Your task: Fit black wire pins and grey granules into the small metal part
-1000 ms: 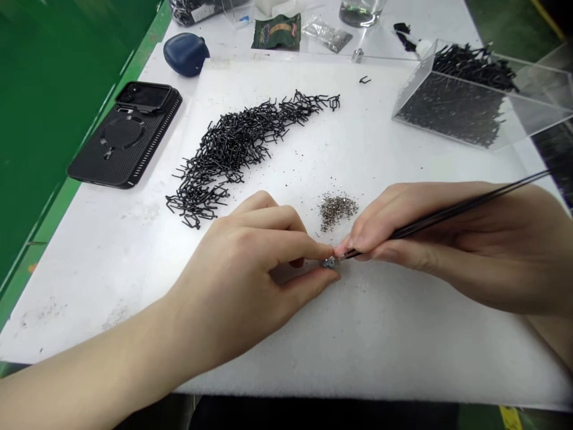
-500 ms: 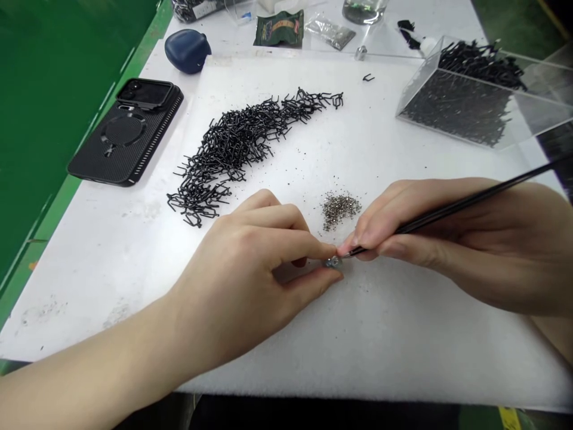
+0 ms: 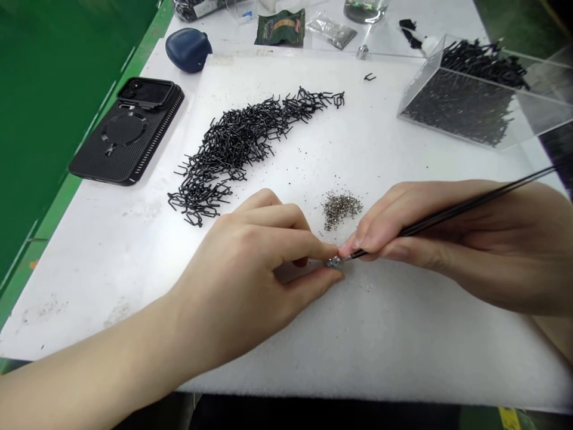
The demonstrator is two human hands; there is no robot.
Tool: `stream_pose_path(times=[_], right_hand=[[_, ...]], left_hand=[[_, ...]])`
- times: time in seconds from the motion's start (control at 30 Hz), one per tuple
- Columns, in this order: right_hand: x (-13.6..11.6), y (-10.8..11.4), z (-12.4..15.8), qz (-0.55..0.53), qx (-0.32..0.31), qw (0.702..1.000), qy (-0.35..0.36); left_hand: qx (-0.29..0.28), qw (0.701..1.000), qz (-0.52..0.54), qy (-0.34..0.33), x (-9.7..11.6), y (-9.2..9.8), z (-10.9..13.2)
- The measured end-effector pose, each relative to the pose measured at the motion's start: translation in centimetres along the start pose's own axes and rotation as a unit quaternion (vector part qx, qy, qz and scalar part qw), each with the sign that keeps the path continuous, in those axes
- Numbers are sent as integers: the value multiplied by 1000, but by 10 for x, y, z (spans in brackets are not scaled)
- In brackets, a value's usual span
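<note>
My left hand [image 3: 250, 269] pinches a tiny silvery metal part [image 3: 333, 262] between thumb and forefinger, low over the white foam mat [image 3: 394, 334]. My right hand [image 3: 452, 239] grips long black tweezers [image 3: 452, 209] whose tips meet that part. Just behind the fingertips lies a small heap of tiny silver pieces [image 3: 340, 208]. A long pile of black bent wire clips [image 3: 242, 140] stretches across the mat behind my left hand.
A phone in a black case [image 3: 128, 131] and a dark blue pouch [image 3: 188, 49] lie at the left. A clear box of black clips [image 3: 470, 95] stands tilted at the back right. A green packet [image 3: 281, 27], a small plastic bag and a glass sit at the back edge.
Both hands stay nearly still at the small part; the tweezers' rear end has dipped slightly. The view has shifted a little.
</note>
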State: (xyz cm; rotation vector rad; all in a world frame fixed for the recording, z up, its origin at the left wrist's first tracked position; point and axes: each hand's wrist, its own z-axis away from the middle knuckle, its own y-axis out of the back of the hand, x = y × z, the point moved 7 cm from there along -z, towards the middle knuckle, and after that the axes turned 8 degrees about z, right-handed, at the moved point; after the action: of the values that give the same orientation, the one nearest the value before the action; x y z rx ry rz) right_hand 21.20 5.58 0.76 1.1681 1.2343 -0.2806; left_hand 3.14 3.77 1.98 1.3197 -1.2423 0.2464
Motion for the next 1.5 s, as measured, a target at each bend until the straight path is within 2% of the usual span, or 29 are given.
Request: stream_pose_path(times=[0.43, 0.9, 1.13, 1.33, 1.5], right_hand=[[1, 0, 0, 11, 5, 1000, -3], [1, -2, -1, -43, -11, 999, 7], [3, -1, 0, -26, -14, 1000, -3], [3, 0, -1, -35, 3, 999, -11], [4, -2, -1, -33, -12, 999, -9]], left_hand=[[0, 1000, 1, 1, 1, 1, -2], [-3, 1000, 2, 8, -3, -3, -2], [-2, 1000, 4, 4, 0, 1, -1], [-7, 1000, 3, 7, -2, -3, -3], [-4, 1000, 2, 6, -1, -1, -3]])
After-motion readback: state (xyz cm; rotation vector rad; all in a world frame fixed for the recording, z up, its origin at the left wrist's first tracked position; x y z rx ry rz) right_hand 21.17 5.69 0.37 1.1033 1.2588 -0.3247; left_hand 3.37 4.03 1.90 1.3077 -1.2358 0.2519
